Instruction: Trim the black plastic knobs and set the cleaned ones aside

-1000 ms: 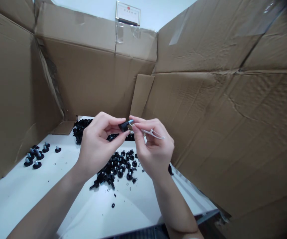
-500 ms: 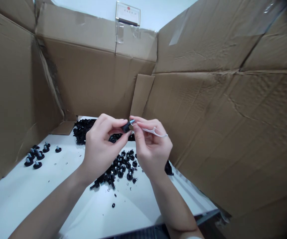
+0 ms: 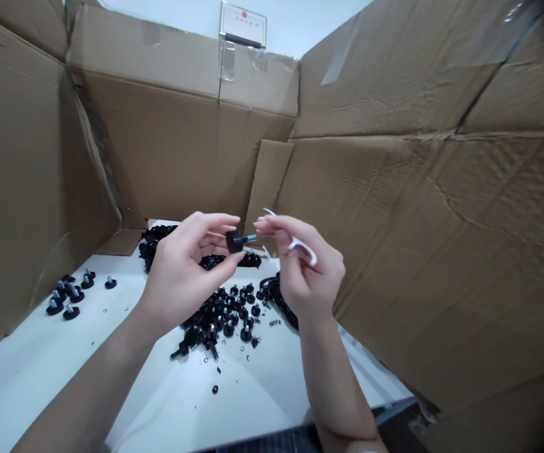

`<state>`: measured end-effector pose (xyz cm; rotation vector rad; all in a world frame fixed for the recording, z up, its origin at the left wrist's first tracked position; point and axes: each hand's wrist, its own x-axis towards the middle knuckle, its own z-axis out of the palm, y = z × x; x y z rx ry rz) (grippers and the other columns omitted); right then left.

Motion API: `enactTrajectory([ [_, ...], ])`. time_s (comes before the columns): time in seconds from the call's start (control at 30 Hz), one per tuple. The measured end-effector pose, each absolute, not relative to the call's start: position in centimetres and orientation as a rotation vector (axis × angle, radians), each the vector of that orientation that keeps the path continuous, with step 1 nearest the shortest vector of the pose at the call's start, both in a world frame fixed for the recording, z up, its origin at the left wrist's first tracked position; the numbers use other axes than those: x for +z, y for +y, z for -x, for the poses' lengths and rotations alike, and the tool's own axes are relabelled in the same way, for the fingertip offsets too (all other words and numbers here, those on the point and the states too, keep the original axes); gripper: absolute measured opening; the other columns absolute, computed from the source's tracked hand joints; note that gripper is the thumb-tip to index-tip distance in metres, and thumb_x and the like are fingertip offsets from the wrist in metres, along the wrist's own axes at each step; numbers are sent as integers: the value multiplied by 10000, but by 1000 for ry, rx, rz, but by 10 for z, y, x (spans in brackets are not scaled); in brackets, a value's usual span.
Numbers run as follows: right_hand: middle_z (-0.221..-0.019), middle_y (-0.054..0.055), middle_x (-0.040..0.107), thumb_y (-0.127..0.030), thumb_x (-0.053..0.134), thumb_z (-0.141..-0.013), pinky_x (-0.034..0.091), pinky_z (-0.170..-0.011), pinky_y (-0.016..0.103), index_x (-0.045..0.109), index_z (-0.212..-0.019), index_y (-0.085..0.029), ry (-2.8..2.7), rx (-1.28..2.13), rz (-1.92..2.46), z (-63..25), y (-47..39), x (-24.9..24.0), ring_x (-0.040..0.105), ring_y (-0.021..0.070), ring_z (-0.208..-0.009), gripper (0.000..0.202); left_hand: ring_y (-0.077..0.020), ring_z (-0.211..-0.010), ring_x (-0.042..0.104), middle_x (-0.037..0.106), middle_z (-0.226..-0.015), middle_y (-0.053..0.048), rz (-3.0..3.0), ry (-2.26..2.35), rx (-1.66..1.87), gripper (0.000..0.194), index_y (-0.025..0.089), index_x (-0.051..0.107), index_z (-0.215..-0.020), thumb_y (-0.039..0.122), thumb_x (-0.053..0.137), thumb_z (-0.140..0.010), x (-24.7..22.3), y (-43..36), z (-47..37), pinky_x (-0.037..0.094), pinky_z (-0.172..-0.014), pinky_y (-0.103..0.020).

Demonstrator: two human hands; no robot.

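Note:
My left hand (image 3: 184,270) pinches a black-headed screw (image 3: 235,241) between thumb and fingers, its bare metal stud pointing right. Closed around a thin white plastic pick, which looks like a dental floss pick (image 3: 305,249), is my right hand (image 3: 312,267). The pick's slim tip sticks up past the fingers, and its forked end shows near the palm. A small gap separates the right fingertips from the stud. Below the hands lies a heap of similar black-headed screws (image 3: 228,327), partly hidden by my left hand.
Several screws (image 3: 71,311) stand stud-up at the left of the white table (image 3: 158,402). Dark shiny piles (image 3: 153,246) lie at the back, and a black bundle (image 3: 278,292) sits to the right. Small rings and scraps dot the tabletop. Cardboard walls (image 3: 182,151) enclose it.
My right hand has drawn back to the right, away from the stud, with the white pick turned in its fingers. The screw in my left hand has tilted closer to level.

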<state>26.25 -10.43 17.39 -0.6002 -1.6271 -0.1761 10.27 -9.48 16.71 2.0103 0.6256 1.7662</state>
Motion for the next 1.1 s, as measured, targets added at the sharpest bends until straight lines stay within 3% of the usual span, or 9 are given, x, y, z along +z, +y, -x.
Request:
enactTrajectory([
  [0.13,-896,-7,734,-160,651,-796,556,-621,257,667,-926,-251,-1758,-189,667,-266,-106,176,676,136,-742,159,-154,-875,656,620,-969,-43,-2119,599,1698,265,208,651,-1028,140,654,-772,169,-93,-97,590,-808,-282],
  [0.27,-778,-34,717,-137,669,-774,474,-511,205,657,-814,-232,-1777,-112,708,-268,-106,176,643,99,-650,104,-130,-838,641,605,-930,-29,-2321,554,1619,247,213,670,-996,117,639,-771,170,-88,-92,590,-766,-241],
  [0.57,-678,-27,649,-167,709,-693,496,-533,222,637,-676,-183,-1624,495,823,-270,-102,185,610,94,-587,75,-107,-754,610,622,-873,-18,-2572,503,1547,248,249,663,-1013,143,619,-793,168,-79,-92,571,-654,-205],
  [0.83,-563,-41,612,-196,757,-617,532,-549,249,628,-701,-166,-1436,973,696,-273,-81,180,595,91,-517,157,-120,-820,636,639,-903,-18,-2517,416,1759,245,240,665,-972,114,658,-762,163,-73,-93,587,-692,-220],
  [0.9,-571,-39,610,-192,749,-624,534,-555,249,622,-709,-166,-1379,904,713,-271,-77,178,597,91,-524,155,-119,-818,639,624,-902,-16,-2428,485,1848,234,224,666,-960,111,664,-755,161,-70,-95,594,-711,-227],
  [1.1,-693,-22,625,-174,668,-722,537,-587,258,603,-750,-201,-1180,226,747,-262,-71,170,627,110,-609,76,-96,-726,643,582,-863,-2,-2427,681,1851,171,190,656,-934,124,636,-777,160,-64,-99,594,-727,-232],
])
